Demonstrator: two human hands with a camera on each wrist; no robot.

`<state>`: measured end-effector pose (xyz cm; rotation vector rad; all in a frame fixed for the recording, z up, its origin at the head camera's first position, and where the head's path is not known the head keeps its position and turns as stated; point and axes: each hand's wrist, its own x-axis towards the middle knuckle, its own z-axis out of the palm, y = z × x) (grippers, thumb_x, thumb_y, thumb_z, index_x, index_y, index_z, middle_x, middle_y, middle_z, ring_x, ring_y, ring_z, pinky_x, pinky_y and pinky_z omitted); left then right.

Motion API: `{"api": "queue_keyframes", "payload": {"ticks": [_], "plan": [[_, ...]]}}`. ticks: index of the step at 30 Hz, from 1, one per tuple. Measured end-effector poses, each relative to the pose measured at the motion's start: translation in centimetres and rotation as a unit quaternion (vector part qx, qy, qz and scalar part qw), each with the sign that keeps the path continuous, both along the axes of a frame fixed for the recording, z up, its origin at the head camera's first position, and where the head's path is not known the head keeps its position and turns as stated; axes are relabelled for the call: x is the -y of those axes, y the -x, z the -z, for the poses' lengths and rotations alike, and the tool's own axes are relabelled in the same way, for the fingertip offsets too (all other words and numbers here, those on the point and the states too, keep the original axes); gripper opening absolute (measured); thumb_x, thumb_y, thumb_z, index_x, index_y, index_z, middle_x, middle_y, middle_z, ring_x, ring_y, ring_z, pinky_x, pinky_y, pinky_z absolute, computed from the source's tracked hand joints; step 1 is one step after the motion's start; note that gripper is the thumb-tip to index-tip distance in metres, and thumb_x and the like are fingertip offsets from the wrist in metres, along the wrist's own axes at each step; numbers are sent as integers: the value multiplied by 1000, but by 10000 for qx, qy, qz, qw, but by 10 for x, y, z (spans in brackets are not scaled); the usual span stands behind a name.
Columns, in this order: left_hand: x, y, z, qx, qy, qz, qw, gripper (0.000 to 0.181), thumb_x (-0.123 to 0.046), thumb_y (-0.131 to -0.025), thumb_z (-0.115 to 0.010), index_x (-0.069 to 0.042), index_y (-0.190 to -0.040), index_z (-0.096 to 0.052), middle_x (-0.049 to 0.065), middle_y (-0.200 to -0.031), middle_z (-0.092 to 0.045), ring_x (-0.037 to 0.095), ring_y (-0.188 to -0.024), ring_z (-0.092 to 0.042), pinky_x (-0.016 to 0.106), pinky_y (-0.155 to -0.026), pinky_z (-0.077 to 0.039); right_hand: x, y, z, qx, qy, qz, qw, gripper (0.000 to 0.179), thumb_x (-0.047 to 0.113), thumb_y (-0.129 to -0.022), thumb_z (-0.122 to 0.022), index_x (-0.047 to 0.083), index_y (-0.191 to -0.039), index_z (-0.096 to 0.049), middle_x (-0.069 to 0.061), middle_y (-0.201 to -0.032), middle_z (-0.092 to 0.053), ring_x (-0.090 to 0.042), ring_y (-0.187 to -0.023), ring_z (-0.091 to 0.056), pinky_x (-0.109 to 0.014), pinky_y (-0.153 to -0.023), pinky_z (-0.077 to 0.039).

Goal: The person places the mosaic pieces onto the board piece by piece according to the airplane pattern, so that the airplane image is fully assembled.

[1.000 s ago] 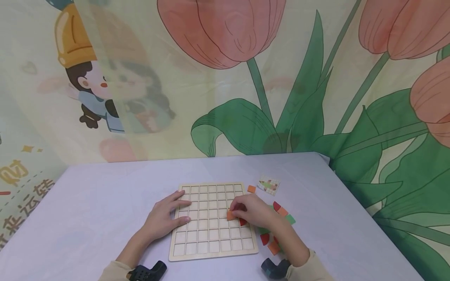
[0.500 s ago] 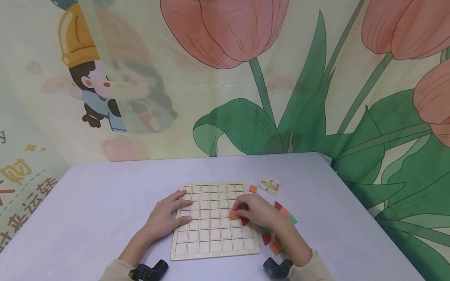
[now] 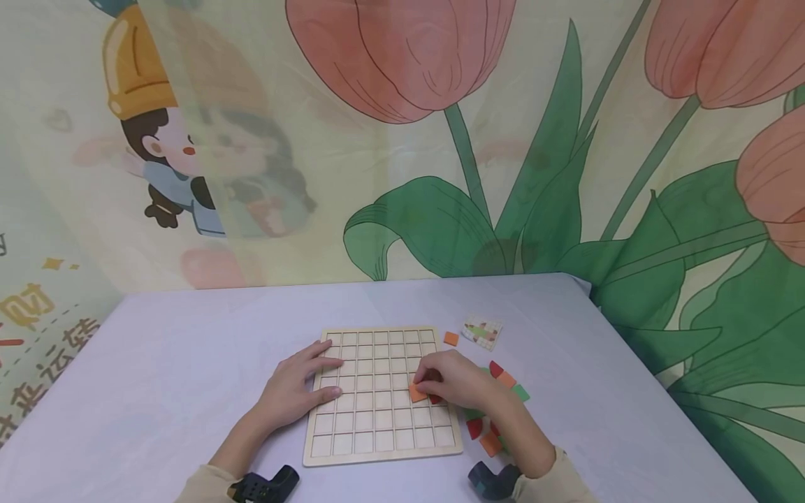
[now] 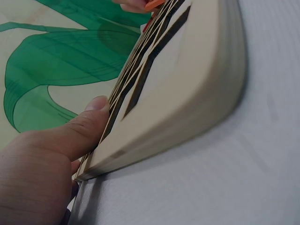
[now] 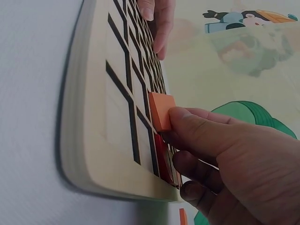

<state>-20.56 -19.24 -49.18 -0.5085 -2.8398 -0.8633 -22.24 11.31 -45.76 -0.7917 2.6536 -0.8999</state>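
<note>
A wooden grid board lies on the white-covered table. My left hand rests along its left side, fingers spread over the edge; in the left wrist view the thumb lies at the rim. Between thumb and finger, my right hand pinches an orange square tile over the right part of the grid. The tile sits slightly tilted against the cell dividers in the right wrist view. Right beside it, a red piece lies in the grid, partly hidden by the right hand's fingers.
Red, orange and green pieces lie to the right of the board, partly under the right forearm. Another orange square and a small patterned card lie at the board's far right corner. A printed cloth hangs behind the table.
The orange tile has shifted a little toward the near side and turned slightly in the right hand's pinch. The right hand now covers more of the red piece. My left hand stays put.
</note>
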Motion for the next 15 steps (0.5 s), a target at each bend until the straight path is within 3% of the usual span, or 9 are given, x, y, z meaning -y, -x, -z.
{"api": "queue_keyframes", "payload": {"ticks": [6,15], "plan": [[1,0,-1,-20,-6,-17,10000,48,-46,-78,-72,-23,-119,-66,7,-147,-44,34,-140,-34,61,-107,-26,3,0,-1,-37,-49,-143,9999,5,21,-86,-71,22,-84,-67,13,-77,-60,-3,-68,-54,-18,-62,-50],[-1,1,0,-33,58,-16,10000,48,-48,-78,-71,-23,-119,-66,7,-148,-44,34,-140,-34,61,-107,-27,2,-3,-2,26,-167,184,9997,9,22,-84,-72,23,-81,-64,11,-72,-59,-4,-63,-54,-18,-59,-50]]}}
